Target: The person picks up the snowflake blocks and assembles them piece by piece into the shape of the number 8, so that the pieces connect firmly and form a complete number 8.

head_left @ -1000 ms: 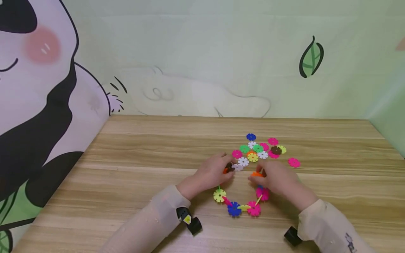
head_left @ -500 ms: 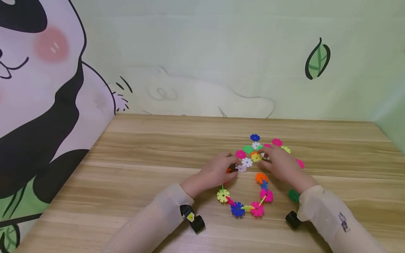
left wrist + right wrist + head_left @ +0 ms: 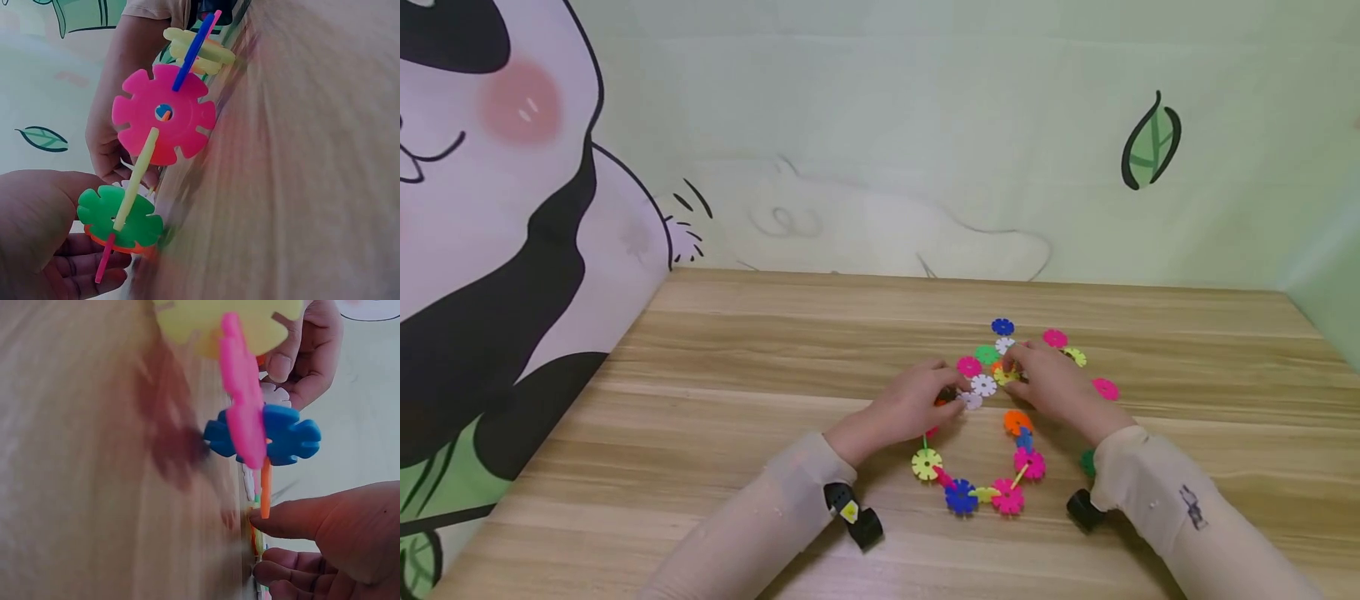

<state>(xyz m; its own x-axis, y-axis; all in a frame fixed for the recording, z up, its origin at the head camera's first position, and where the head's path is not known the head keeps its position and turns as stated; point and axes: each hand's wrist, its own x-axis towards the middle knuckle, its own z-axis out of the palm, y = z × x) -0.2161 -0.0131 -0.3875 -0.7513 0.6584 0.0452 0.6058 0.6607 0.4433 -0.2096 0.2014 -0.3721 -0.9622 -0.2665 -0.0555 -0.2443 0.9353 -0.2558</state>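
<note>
A chain of slotted plastic flower discs [image 3: 961,497] curves in a U on the wooden table, with yellow, blue and pink pieces and an orange disc [image 3: 1018,422] at its right end. At its left end my left hand [image 3: 910,407] holds the chain, its fingers around a dark brown and an orange disc. The left wrist view has a green disc [image 3: 122,215] of the chain in front of that palm. Over the pile of loose discs, my right hand [image 3: 1060,387] reaches down, thumb and fingertips apart near a yellow disc [image 3: 1004,377]. Its palm covers several discs.
Loose discs lie beyond the chain, among them a blue one [image 3: 1002,327], a white one [image 3: 983,385] and a pink one [image 3: 1105,388]. A green disc [image 3: 1087,462] is partly hidden by the right sleeve. A painted wall [image 3: 865,150] borders the table's far edge.
My right hand has let go of the chain's orange end and moved up to the pile, then slightly left over it. The left hand has stayed at the chain's left end.
</note>
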